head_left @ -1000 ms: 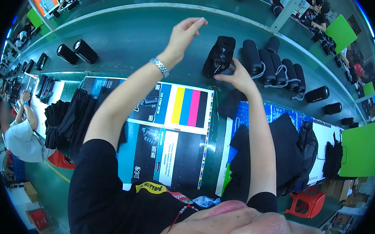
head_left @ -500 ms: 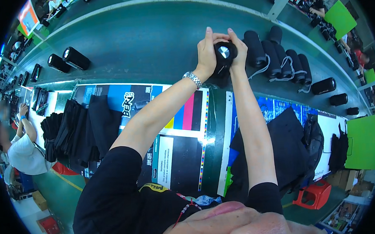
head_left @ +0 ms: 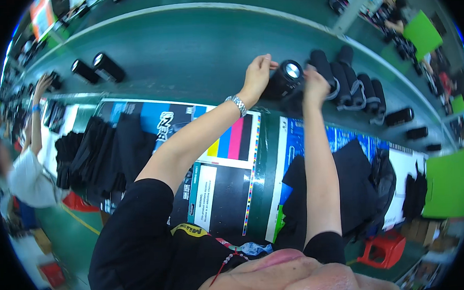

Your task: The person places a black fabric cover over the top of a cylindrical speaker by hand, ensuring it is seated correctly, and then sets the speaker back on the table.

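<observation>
A black cylindrical speaker (head_left: 286, 80) with a shiny silver round end stands tilted on the green bench between my hands. Dark cloth (head_left: 292, 104) shows around its lower part; whether this is a pouch or shadow is hard to tell. At the speaker's left, my left hand (head_left: 259, 76), below a metal watch, has its fingers curled and thumb and fingertips drawn together. My right hand (head_left: 316, 85), slightly blurred, is closed at the speaker's right side. What either hand pinches is hidden. Just right of it lie several black drawstring pouches (head_left: 342, 79), filled and with grey cords.
Two black speakers (head_left: 108, 67) stand at the far left, and several more (head_left: 400, 117) at the right. Folded black cloth pouches (head_left: 97, 154) lie on printed sheets at left; black cloth (head_left: 344, 186) lies at right. A co-worker (head_left: 31, 171) reaches across the bench at left.
My hands have come apart from around the speaker and moved to either side of it, slightly nearer me. The co-worker at left has stretched an arm toward the far side of the bench.
</observation>
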{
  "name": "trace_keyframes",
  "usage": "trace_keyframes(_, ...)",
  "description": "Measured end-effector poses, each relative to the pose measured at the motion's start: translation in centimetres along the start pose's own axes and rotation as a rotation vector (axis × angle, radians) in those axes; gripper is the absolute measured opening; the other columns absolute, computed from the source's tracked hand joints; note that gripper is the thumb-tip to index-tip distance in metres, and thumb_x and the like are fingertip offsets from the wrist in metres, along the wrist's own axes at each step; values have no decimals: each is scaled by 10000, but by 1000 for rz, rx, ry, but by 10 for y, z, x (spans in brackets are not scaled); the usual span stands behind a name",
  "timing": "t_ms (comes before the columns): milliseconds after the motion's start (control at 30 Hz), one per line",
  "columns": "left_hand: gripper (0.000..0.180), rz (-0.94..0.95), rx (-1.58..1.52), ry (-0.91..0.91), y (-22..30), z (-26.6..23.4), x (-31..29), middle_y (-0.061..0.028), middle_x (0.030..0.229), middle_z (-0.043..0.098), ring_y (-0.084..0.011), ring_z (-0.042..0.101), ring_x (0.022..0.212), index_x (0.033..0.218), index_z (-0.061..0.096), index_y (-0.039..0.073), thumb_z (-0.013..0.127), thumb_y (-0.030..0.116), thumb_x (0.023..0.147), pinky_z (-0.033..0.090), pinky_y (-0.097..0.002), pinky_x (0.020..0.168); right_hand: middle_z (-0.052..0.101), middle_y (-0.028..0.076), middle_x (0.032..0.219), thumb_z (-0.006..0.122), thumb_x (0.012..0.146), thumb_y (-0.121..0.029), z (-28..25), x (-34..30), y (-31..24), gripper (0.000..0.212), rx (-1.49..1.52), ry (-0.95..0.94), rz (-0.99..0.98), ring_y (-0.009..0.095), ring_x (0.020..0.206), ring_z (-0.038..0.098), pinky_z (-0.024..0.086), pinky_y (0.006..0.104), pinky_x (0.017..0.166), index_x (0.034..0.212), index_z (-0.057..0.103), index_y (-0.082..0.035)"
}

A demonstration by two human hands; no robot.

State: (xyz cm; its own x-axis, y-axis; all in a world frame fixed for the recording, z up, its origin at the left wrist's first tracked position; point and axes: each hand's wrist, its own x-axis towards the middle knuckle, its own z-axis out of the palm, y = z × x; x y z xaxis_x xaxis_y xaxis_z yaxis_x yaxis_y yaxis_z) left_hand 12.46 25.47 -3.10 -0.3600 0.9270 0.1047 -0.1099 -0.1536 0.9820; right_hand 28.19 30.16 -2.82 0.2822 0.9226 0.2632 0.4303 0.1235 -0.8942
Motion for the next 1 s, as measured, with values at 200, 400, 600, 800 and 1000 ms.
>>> trace_keyframes(200, 418, 112, 83, -90, 57, -91, -90, -87, 1002, 682, -157, 578, 1059, 1179, 541, -31, 419, 329, 1005, 386, -302, 987, 475, 10, 561, 544, 947, -338, -109, -21, -74, 375, 751, 22, 140, 78, 412, 386, 234, 230, 364, 731, 583, -33)
trace_keyframes(400, 456, 6, 18, -257, 46, -146, -180, -110, 1042, 648, -151, 603, 998, 1222, 545, -12, 615, 323, 921, 456, -284, 904, 517, 13, 649, 568, 944, -308, -19, -158, -127, 326, 719, -516, 277, 77, 471, 442, 270, 215, 383, 769, 602, -35)
trace_keyframes(600, 202, -120, -203, -34, 40, -178, -192, 13, 888, 631, -32, 566, 791, 997, 613, 14, 601, 205, 932, 449, -194, 678, 628, 66, 939, 661, 887, -302, 57, -226, -113, 350, 972, -580, 411, 118, 814, 578, 463, 254, 724, 1058, 603, -2)
trace_keyframes(800, 192, -71, -275, 143, 46, -192, -184, 31, 841, 616, -13, 536, 742, 960, 656, 6, 591, 186, 942, 427, -171, 657, 630, 69, 1103, 709, 843, -156, 64, -266, -85, 389, 1103, -727, 577, 154, 982, 606, 474, 287, 857, 1169, 569, 2)
trace_keyframes(1000, 148, -92, -371, 143, 44, -193, -186, 5, 917, 639, -52, 584, 813, 983, 656, 27, 630, 153, 911, 445, -187, 740, 653, 97, 1077, 694, 850, -168, 49, -244, -74, 293, 1157, -615, 540, 183, 1003, 634, 509, 298, 867, 1093, 611, -28)
